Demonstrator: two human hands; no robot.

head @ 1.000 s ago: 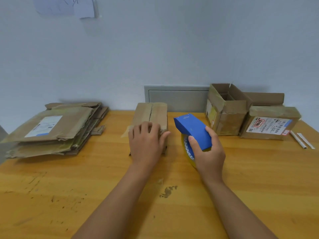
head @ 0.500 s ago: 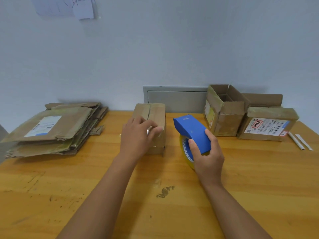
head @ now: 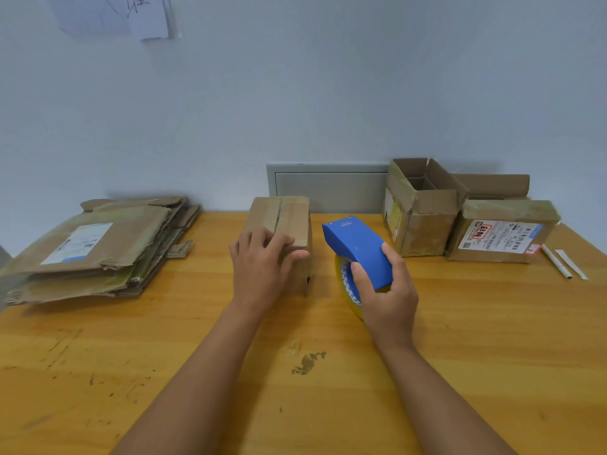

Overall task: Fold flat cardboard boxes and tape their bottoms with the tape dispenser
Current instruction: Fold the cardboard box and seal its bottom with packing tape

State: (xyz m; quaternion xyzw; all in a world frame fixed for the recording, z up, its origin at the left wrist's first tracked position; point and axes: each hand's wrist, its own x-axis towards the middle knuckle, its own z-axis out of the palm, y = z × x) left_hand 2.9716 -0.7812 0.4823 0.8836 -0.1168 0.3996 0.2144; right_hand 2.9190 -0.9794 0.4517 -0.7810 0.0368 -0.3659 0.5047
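folded cardboard box (head: 289, 221): small, brown, upright at table centre, top flaps closed with seam showing, near end under a hand | tape dispenser (head: 356, 249): blue shell over yellowish tape roll, tilted, just right of box, gripped | flat boxes stack (head: 98, 247): brown, far left, label on top

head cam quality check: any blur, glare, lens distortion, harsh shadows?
Head view: sharp at the centre, with the box, dispenser and both hands crisp; wide-angle stretch toward the edges, where the flat stack smears slightly at far left; lighting soft and even, shadows faint; mild sheen on the table, no blown glare.
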